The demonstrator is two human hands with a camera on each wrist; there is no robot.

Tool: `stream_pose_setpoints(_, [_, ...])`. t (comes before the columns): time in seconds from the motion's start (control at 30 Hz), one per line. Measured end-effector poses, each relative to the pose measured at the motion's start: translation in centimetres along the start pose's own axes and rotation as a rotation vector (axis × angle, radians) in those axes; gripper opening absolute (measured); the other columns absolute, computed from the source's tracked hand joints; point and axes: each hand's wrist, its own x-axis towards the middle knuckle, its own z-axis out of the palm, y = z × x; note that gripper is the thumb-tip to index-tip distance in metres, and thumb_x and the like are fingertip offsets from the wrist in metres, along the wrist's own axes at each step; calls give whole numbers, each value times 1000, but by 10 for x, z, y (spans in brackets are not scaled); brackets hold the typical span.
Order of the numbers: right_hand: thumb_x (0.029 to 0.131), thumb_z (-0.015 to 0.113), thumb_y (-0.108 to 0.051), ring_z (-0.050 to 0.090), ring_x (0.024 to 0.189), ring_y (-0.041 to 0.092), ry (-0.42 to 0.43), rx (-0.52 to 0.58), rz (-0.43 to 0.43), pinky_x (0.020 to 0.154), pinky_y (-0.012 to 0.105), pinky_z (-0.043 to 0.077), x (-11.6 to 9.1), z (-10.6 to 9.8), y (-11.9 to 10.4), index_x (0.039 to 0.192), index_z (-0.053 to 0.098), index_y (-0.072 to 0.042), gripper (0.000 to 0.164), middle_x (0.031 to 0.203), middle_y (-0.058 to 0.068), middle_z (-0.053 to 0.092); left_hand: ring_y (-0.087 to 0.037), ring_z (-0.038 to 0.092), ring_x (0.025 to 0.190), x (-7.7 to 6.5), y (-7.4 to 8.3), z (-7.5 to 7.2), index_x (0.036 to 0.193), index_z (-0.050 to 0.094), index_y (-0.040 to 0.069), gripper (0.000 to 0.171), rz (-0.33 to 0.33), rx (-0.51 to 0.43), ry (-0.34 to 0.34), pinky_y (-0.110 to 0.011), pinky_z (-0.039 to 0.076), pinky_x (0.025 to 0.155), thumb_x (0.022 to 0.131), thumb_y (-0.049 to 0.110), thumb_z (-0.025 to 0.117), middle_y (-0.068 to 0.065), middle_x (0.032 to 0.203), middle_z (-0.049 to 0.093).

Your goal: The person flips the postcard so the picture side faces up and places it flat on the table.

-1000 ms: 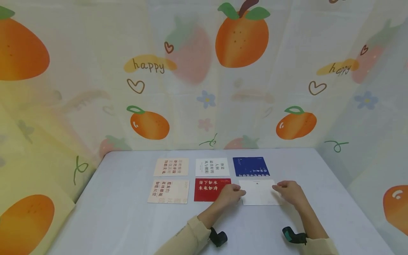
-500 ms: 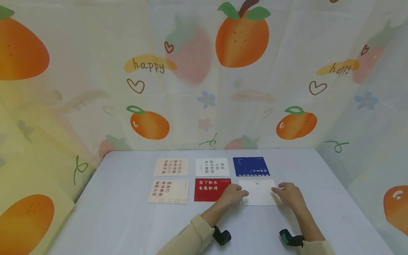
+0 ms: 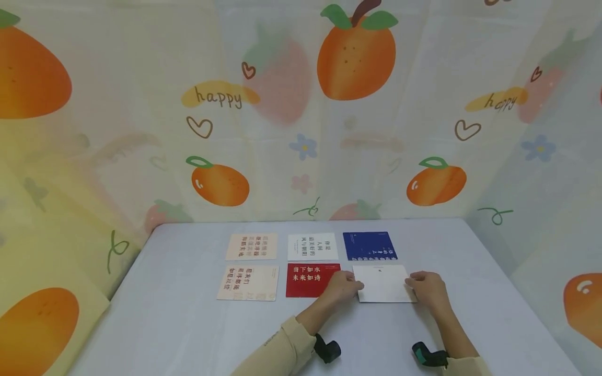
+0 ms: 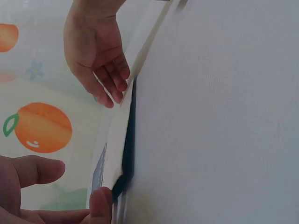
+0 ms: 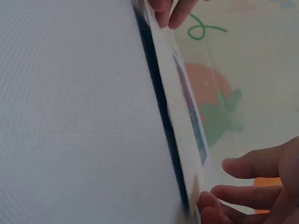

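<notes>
A white card (image 3: pixel 384 284) with a tiny mark near its top edge lies at the right end of the near row. Its left edge is touched by the fingers of my left hand (image 3: pixel 344 287), with the thumb (image 4: pixel 44 170) held apart from them in the left wrist view. My right hand (image 3: pixel 429 289) is at the opposite edge, fingertips (image 5: pixel 209 201) against the card and thumb spread away. A dark band shows under the card's near edge in both wrist views. Just left of my left hand lies a red card (image 3: pixel 308 279), partly covered by that hand.
Behind lie a blue card (image 3: pixel 370 245), a white card with black writing (image 3: pixel 312 246) and a peach card (image 3: pixel 252 246). A cream card (image 3: pixel 248 283) is at the near left. The white tabletop (image 3: pixel 164 324) meets a fruit-print curtain (image 3: pixel 141 104).
My left hand has shifted slightly right and then a little back. The right hand has come slightly nearer, its fingertips moving inward over the white card and then back out to its edge.
</notes>
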Motion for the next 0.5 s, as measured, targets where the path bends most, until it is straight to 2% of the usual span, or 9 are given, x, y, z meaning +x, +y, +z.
stream_pose_setpoints(0.1, [94, 53, -12, 60, 85, 27, 0, 91, 30, 64, 27, 51, 2, -1, 5, 117, 59, 16, 37, 109, 32, 64, -15, 51, 68, 3, -1, 0, 86, 67, 1, 14, 4, -5, 28, -23, 40, 55, 88, 15, 68, -8, 72, 57])
stream_pose_setpoints(0.17, [93, 54, -10, 61, 82, 23, 2, 129, 41, 62, 24, 49, 4, 0, 8, 115, 61, 16, 34, 106, 30, 65, -14, 50, 69, 5, -2, -1, 90, 69, 1, 14, 8, -7, 40, -22, 39, 55, 88, 15, 67, -4, 72, 56])
stream_pose_setpoints(0.27, [93, 54, -8, 61, 79, 20, 4, 167, 61, 60, 20, 48, 5, 0, 10, 114, 62, 15, 32, 105, 30, 65, -13, 50, 69, 8, -3, -2, 95, 72, -1, 16, 11, -23, 44, -21, 39, 54, 88, 12, 66, -5, 73, 58])
stream_pose_setpoints(0.5, [93, 55, -8, 61, 77, 19, 19, 212, 75, 56, 17, 45, 9, 0, 13, 114, 62, 14, 31, 109, 31, 64, -12, 55, 73, 11, -4, -3, 108, 72, -2, 24, 15, -67, 90, -21, 46, 58, 86, 6, 67, -7, 91, 70])
